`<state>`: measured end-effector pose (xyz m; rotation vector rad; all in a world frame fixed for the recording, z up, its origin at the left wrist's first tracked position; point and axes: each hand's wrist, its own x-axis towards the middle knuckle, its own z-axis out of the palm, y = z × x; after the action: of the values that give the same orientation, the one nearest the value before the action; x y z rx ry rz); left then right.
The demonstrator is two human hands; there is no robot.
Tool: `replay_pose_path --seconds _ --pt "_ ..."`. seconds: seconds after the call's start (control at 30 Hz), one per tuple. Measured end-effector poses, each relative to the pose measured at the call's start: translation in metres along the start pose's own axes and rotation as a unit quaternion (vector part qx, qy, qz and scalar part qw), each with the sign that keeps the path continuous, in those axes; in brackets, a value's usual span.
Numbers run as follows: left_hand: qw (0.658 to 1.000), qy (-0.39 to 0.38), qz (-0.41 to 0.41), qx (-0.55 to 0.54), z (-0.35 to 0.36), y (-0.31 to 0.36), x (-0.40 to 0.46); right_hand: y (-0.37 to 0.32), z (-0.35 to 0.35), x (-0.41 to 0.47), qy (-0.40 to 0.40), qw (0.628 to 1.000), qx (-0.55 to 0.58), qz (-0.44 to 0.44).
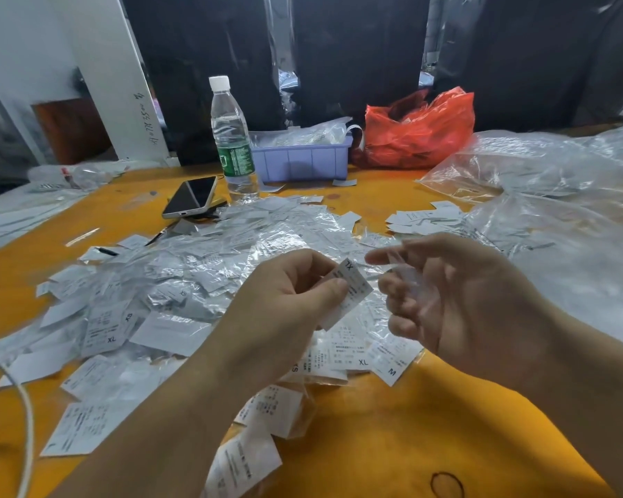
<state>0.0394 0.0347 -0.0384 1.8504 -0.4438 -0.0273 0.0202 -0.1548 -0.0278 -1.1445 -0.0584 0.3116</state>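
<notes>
At centre frame, a white label (351, 289) marked XL sits pinched between the thumb and curled fingers (310, 262) of the left hand (285, 303). Its left edge is hidden behind the thumb and its fine print is too small to read. Just right of it, apart from the label, the right hand (457, 300) is motion-blurred with its fingers loosely curled; whether they grip a clear film cannot be told. Beneath both, a heap of labels (180, 282) covers the orange surface (374, 425). A water bottle (232, 138) stands at upper centre-left.
</notes>
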Motion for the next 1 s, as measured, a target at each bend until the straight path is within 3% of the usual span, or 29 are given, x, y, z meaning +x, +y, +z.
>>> replay_pose_path --seconds 0.13,0.27,0.67,0.83,1.0 --pt "0.998 0.016 0.031 0.047 0.006 0.001 -0.004 -0.002 0.0 -0.004 -0.024 0.997 0.071 -0.015" --pt "0.989 0.027 0.071 0.13 0.013 0.005 -0.008 0.001 0.007 -0.002 0.012 0.999 0.002 -0.047" --pt "0.995 -0.027 0.053 0.083 0.01 0.01 -0.01 0.01 0.014 -0.001 0.086 0.984 -0.083 -0.135" --pt "0.996 0.015 0.036 0.074 0.007 0.008 -0.008 0.009 0.013 0.003 0.103 0.991 -0.033 -0.077" --pt "0.994 0.046 0.041 0.089 0.007 0.007 -0.007 0.008 0.008 0.003 0.064 0.997 -0.023 -0.038"
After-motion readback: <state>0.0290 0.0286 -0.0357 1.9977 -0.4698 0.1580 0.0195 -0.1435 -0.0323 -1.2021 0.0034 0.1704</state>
